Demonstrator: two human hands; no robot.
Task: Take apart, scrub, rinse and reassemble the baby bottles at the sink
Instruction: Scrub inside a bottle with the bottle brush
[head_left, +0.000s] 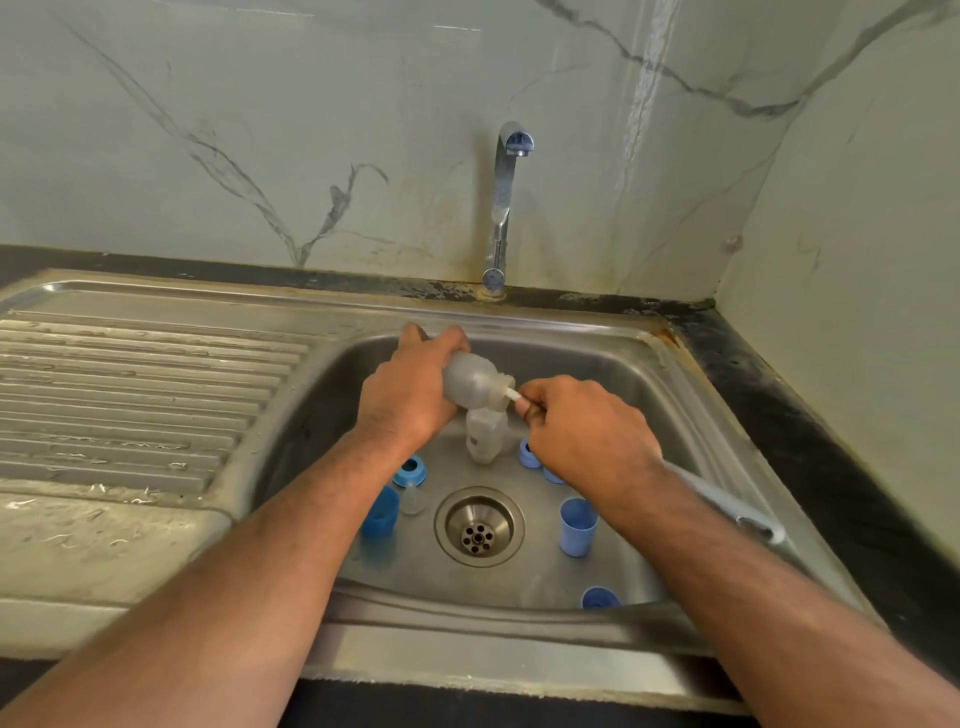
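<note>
Left of the drain (479, 526): ribbed draining board (130, 395), then, in the basin, a blue ring (410, 471), a clear teat (413, 498) and a blue cap (380, 512) lying close together, likely parked in reach for reassembly. Above and behind the drain: left hand (408, 395) wrapped round a clear bottle (470, 382), tipped sideways with its mouth toward the right, probably to let the brush in. Under it, a second bottle (483, 434) lying in the basin. Right of that: right hand (587, 428) closed on a white brush handle (727, 501), tip at the bottle mouth. Right of the drain: another blue cap (577, 526) upright; a blue ring (600, 597) near the front wall. Tap (506, 208) behind, no water visible, fitting a scrubbing step.
</note>
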